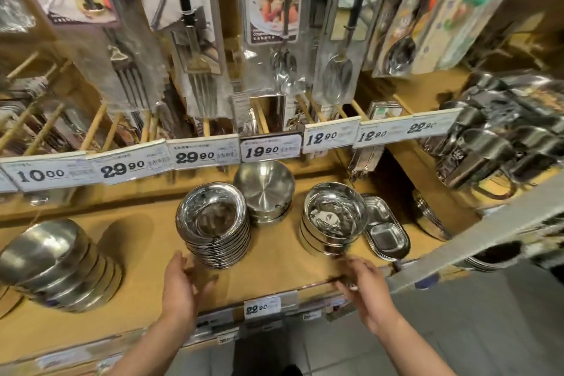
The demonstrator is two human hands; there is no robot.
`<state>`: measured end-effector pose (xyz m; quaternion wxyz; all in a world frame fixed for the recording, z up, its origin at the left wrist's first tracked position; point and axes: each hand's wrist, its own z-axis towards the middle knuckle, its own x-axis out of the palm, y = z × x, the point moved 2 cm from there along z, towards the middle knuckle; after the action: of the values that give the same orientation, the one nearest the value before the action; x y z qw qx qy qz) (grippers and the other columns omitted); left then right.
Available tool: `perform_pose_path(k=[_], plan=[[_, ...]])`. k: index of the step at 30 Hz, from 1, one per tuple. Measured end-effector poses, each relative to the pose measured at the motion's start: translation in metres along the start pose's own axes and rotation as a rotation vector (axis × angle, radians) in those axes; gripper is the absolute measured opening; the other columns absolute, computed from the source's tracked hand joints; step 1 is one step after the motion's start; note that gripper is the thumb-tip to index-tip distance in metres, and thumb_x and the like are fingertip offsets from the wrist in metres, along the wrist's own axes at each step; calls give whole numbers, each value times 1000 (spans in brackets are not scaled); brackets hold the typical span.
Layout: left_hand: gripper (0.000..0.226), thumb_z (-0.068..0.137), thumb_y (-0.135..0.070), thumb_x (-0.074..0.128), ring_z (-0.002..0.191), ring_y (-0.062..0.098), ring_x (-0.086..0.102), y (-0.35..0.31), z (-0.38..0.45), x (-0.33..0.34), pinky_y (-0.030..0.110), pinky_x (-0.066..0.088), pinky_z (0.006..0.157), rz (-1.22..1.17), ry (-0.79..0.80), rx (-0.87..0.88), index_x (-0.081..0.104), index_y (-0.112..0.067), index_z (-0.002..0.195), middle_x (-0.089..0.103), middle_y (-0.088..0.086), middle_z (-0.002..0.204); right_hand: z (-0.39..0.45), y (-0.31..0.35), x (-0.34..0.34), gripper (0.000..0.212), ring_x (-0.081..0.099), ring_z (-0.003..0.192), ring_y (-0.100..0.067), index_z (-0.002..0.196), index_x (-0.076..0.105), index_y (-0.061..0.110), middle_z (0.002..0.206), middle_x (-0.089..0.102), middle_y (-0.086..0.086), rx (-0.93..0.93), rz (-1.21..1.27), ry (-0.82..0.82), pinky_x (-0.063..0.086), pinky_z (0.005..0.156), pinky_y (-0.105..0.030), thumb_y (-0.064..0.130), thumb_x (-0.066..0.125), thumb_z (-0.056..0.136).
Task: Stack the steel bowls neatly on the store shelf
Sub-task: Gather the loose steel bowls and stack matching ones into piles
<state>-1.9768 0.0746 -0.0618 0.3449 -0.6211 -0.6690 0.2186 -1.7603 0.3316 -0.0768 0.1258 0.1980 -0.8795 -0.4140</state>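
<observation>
Wooden store shelf (274, 265) carries an upright stack of steel bowls (213, 223), mouths upward. Left hand (183, 284), fingers relaxed, hovers at its base; right hand (364, 287) hovers empty, loosely spread, near a shorter stack (334, 220).

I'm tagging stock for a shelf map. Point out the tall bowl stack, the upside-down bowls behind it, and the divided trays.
tall bowl stack (210, 214): head view, top bowl's inside.
upside-down bowls (264, 185): head view, top bowl's base.
divided trays (387, 235): head view, near compartment.
</observation>
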Motion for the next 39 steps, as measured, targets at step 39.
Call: perform_pose_path(k=[39], plan=[[55,81,-77,43,101,10,71,32,-71,-39,31,61,72,291,271,35,68,-44,117,76,-13,110,-79,-43,111,46,60,122,-22,130,56,42,135,63,4,35,-206,432,55,92,-47,67,36,96]])
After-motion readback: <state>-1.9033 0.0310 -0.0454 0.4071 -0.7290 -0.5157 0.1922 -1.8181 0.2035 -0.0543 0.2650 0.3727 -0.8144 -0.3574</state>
